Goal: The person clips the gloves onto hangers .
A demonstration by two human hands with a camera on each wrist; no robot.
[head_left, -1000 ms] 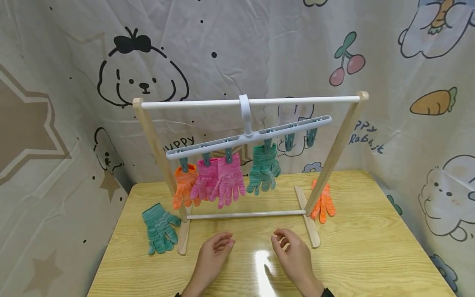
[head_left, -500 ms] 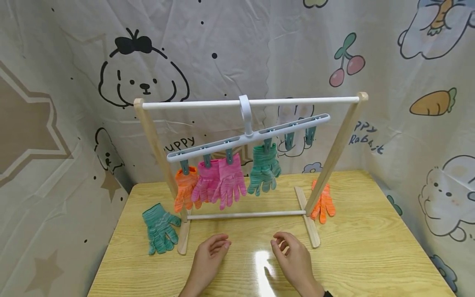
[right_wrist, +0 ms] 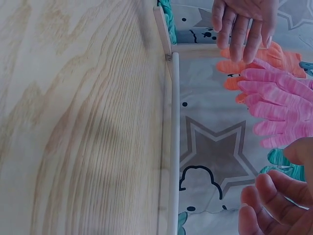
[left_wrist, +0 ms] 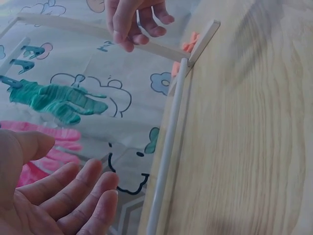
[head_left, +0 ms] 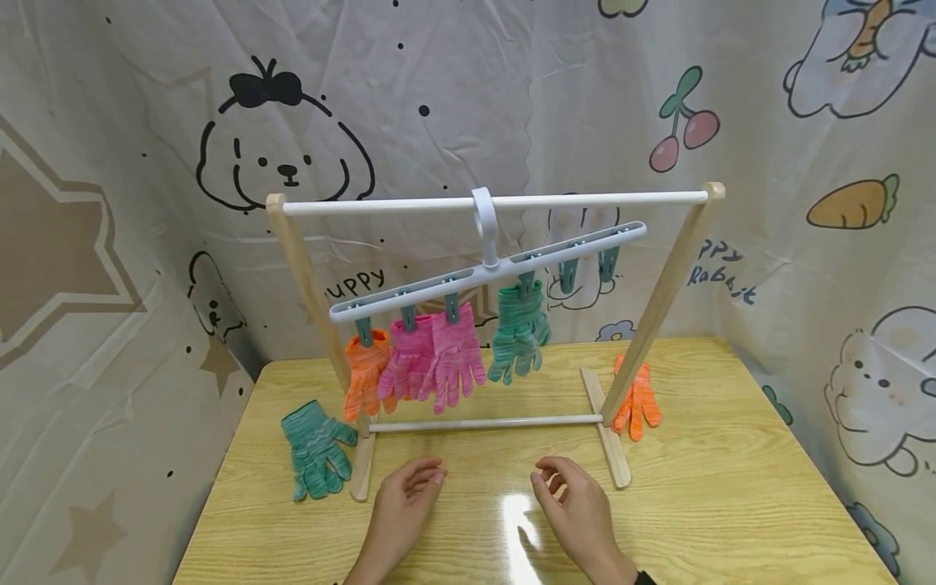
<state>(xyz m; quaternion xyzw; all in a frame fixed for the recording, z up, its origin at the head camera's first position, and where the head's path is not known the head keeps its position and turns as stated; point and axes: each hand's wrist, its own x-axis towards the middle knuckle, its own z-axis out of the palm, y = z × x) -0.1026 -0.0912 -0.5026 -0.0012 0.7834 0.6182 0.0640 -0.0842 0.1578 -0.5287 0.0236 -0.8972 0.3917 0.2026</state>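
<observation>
My left hand (head_left: 406,505) hovers above the table's near middle with loosely bent fingers, holding nothing. Across from it, my right hand (head_left: 574,508) is likewise loose and bare. Beyond both, a white clip hanger (head_left: 488,273) hangs tilted, its left end lower. From its clips hang an orange glove (head_left: 366,374), pink gloves (head_left: 449,357) and a green glove (head_left: 519,333). Two clips at the right end (head_left: 608,265) carry no glove. On the table at left lies a green glove (head_left: 316,451); an orange glove (head_left: 639,400) lies at right, partly behind the rack's post.
A wooden rack (head_left: 669,305) with a white top rod (head_left: 380,206) and a white lower rod (head_left: 486,423) stands on the wooden table (head_left: 731,487). Its feet (head_left: 617,455) reach toward me. A printed curtain (head_left: 453,97) surrounds the table behind and at the sides.
My left hand has drifted slightly left and my right hand hardly at all. The hanger has swung a little on its hook, its left end dropping and its right end rising.
</observation>
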